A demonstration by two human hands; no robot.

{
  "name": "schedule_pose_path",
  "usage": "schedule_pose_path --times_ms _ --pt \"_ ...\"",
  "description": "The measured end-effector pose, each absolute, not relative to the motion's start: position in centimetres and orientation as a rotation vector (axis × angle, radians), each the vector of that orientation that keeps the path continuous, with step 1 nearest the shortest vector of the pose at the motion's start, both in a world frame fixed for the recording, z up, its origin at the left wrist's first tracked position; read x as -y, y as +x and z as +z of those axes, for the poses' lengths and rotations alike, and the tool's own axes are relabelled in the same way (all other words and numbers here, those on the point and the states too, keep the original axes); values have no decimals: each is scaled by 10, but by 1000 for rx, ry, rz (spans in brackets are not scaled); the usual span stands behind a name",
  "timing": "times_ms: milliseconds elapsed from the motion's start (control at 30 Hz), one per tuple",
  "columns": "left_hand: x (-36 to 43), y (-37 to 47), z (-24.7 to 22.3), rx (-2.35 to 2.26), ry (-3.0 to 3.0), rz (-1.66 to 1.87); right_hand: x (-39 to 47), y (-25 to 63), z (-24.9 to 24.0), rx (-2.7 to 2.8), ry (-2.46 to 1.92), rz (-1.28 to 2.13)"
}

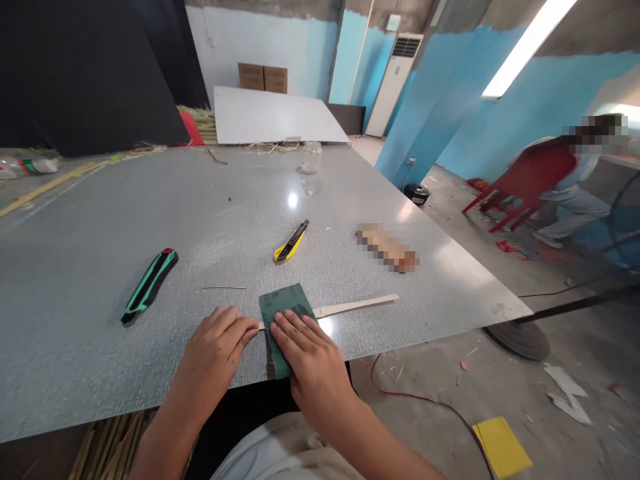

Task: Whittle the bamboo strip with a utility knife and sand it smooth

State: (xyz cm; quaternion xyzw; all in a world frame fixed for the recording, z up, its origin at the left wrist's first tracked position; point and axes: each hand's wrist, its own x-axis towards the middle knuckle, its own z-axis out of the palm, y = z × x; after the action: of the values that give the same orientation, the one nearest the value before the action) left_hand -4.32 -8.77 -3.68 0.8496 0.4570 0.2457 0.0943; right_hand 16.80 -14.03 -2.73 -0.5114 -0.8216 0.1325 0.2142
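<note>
A thin pale strip (pixel 357 306) lies near the table's front edge, its middle hidden beneath a dark green sheet (pixel 285 301). My left hand (pixel 220 343) pinches the strip's left end, just beside the sheet. Flat on the sheet, with fingers together, my right hand (pixel 305 343) presses it down over the strip. A yellow and black cutter knife (pixel 291 241) rests beyond the sheet. Further left is a green and black cutter knife (pixel 150 285). A thin dark sliver (pixel 223 288) lies between that knife and the sheet.
The grey table (pixel 200 207) also bears a clear jar (pixel 311 159), a blurred brown object (pixel 387 247) and a plastic bottle (pixel 37 166). A white board (pixel 277 117) stands at the back. A person sits on a red chair (pixel 533 170) at right, beyond a black stand base (pixel 517 340).
</note>
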Motion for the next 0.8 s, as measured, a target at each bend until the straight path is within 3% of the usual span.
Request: schedule_pose_path --times_ms 167,400,667,800 --pt "86 -43 -36 -1365 2425 678 127 201 -20 2218 -1560 406" --pt "82 -43 -36 -1419 2409 699 134 280 -27 1991 -1846 69" --pt "77 -44 -37 -1358 2377 670 131 167 -22 2298 -1481 370" --pt "77 -45 -37 -1375 2382 678 130 194 -21 2223 -1505 355"
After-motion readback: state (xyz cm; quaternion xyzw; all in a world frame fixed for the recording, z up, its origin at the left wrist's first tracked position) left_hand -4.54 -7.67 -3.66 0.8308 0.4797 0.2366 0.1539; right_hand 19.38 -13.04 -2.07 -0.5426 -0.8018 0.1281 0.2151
